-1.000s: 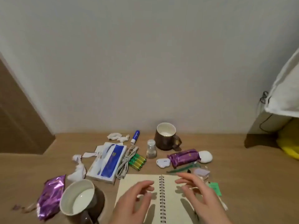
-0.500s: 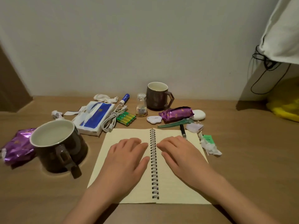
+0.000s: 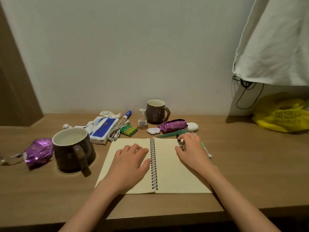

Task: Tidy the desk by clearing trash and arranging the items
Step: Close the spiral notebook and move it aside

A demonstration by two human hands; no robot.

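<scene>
Two hands are over the open notebook [image 3: 168,174], which lies flat at the front centre of the desk [image 3: 250,164].

Left hand [image 3: 132,163]: palm down on the left page, fingers straight and slightly spread, thumb beside the spiral. It holds nothing.

Right hand [image 3: 192,152]: at the top right corner of the right page, fingers curled, thumb and forefinger pinching a dark pen [image 3: 181,145]. The pen's far tip points toward the wall; its near end is hidden by the hand.

Left of the notebook:
- near mug [image 3: 71,148], handle toward the camera
- purple wrapper [image 3: 39,151] just beside that mug

Behind the notebook, left to right:
- tissue pack [image 3: 102,129]
- coiled cable [image 3: 117,129], resting against the pack
- green batteries [image 3: 128,129]
- small bottle [image 3: 142,119]
- far mug [image 3: 156,113], near the wall
- second wrapper [image 3: 173,125]
- white oval case [image 3: 192,126], touching the second wrapper

A teal clip [image 3: 170,133] lies along the notebook's top edge, just beside the pen tip. Crumpled tissue [image 3: 109,113] and a blue-capped tube [image 3: 127,114] lie near the wall. A yellow bag [image 3: 280,116] sits at far right, under a hanging white cloth [image 3: 275,39].
</scene>
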